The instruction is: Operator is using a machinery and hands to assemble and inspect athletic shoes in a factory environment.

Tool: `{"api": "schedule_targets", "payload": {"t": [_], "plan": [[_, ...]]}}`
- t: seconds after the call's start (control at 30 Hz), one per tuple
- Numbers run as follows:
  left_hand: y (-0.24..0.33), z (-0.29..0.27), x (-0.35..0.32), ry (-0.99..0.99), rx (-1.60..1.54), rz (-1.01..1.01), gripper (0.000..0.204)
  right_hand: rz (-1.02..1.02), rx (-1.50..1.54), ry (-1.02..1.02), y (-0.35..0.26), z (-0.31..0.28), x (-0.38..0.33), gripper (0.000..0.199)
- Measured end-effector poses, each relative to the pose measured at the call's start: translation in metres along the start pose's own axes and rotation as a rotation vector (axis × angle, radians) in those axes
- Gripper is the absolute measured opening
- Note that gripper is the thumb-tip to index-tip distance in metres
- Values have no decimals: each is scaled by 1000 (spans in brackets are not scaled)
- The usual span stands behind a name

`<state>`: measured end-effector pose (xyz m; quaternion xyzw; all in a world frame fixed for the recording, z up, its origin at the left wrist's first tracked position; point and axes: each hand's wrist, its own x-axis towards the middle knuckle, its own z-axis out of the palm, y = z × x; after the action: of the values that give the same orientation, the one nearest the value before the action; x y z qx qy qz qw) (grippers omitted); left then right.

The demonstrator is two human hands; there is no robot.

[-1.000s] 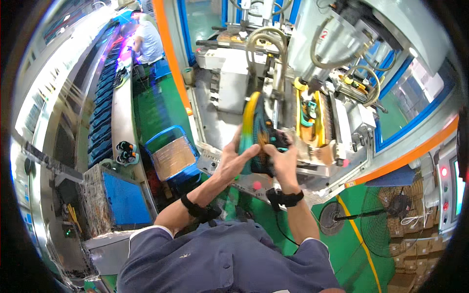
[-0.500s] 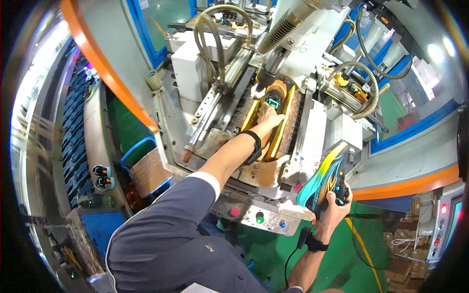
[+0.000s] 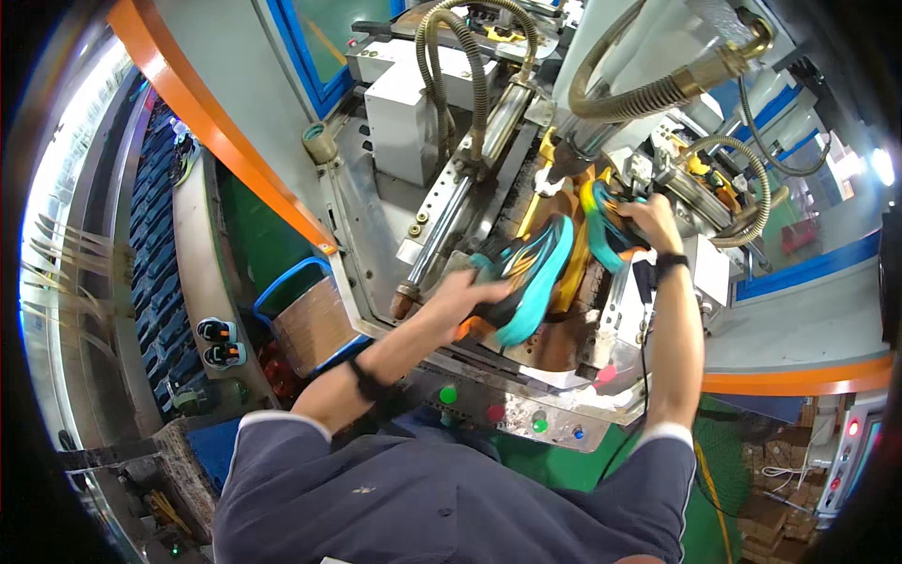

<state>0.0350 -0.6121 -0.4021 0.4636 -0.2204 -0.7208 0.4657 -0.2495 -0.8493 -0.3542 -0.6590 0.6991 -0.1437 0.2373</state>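
My left hand (image 3: 464, 299) grips a shoe (image 3: 543, 287) with a teal sole and a dark upper with orange streaks. It is tilted with its sole turned to the right, over the front of the press bed. My right hand (image 3: 650, 224) is closed on a second shoe (image 3: 601, 226), whose sole runs from yellow to teal, above the right side of the bed. The two shoes are apart. Behind them the dark press ram (image 3: 569, 162) points down between yellow side pads (image 3: 573, 274). The shoes hide much of the bed.
Metal cylinders with ribbed hoses (image 3: 477, 113) flank the bed. A button panel (image 3: 526, 420) runs along the machine's front. An orange-edged guard (image 3: 216, 122) curves at left, beside a conveyor (image 3: 202, 244) carrying a pair of shoes (image 3: 222, 344). A control box (image 3: 850, 451) stands at right.
My left hand has come back out of the press bed, now with a shoe in it. My right hand has carried its shoe up and inward, from the right side to the bed.
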Motion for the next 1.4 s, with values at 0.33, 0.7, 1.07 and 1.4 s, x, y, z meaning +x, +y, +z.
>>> {"api": "schedule_targets", "payload": {"t": [0.33,0.7,1.07,1.4], "plan": [[-49,-94,-272,737,-250,317,42,25,-214,311,-43,186,37,50],[-204,-70,-341,1188,-538,298,30,-1072,186,-103,-47,204,-276,11],[-336,-41,-418,1491,-912,433,26,-1307,-10,-348,31,381,-300,8],[-483,-102,-543,1892,-1293,578,32,-1309,-17,-311,-52,375,-322,15]]}}
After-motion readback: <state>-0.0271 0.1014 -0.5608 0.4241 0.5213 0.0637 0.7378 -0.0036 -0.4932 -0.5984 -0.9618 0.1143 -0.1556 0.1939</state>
